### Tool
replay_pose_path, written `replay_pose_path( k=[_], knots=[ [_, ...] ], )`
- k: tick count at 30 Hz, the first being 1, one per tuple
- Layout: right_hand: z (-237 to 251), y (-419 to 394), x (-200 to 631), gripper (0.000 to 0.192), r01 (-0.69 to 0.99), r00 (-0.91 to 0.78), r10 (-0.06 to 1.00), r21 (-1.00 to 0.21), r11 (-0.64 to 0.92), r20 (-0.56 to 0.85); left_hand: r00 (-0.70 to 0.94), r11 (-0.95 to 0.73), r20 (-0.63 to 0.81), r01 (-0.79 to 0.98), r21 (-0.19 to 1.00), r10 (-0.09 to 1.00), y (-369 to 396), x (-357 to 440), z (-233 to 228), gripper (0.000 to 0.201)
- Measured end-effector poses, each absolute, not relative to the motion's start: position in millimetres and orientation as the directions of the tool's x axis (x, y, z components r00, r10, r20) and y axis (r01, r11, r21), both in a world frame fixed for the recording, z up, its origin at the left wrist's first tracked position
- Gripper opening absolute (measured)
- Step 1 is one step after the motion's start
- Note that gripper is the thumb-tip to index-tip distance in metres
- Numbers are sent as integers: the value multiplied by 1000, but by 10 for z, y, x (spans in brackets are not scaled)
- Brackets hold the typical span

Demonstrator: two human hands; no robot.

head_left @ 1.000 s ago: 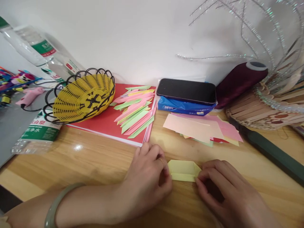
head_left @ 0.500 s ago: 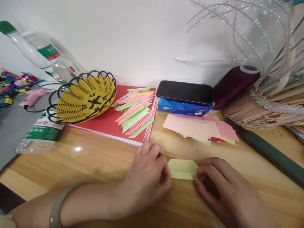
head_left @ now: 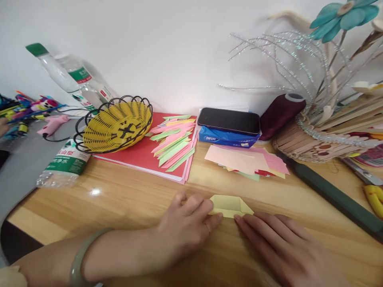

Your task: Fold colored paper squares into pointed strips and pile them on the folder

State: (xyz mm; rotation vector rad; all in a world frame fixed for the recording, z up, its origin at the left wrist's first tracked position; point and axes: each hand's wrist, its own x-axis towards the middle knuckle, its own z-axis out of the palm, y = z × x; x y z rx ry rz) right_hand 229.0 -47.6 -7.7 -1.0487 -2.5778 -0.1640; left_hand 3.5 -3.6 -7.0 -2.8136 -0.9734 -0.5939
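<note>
Both hands lie flat: left hand (head_left: 187, 223) & right hand (head_left: 269, 239) press yellow folded paper (head_left: 229, 205) on wooden table (head_left: 125, 199). Keep edges aligned, press crease firmly w/ fingertips.

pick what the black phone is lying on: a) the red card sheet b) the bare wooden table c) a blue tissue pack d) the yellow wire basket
c: the black phone lies flat on top of the blue tissue pack, beside the maroon thread spool at the wall.
</note>
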Motion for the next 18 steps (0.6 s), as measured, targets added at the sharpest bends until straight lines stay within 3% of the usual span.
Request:
replay_pose_path(
  k=[7,14,18],
  knots=[
    [-76,-471,2382,38,674,-695,621,28,738,362,743,-793,416,604,-81,524,-119,-80,-33,22],
    [0,-448,2472,37,667,-703,595,71,742,388,786,-817,323,573,-64,527,-110,-148,-49,22],
    [12,-463,2514,37,672,-702,601,77,736,381,793,-846,349,534,-1,500,-71,-167,-43,24]
  ],
)
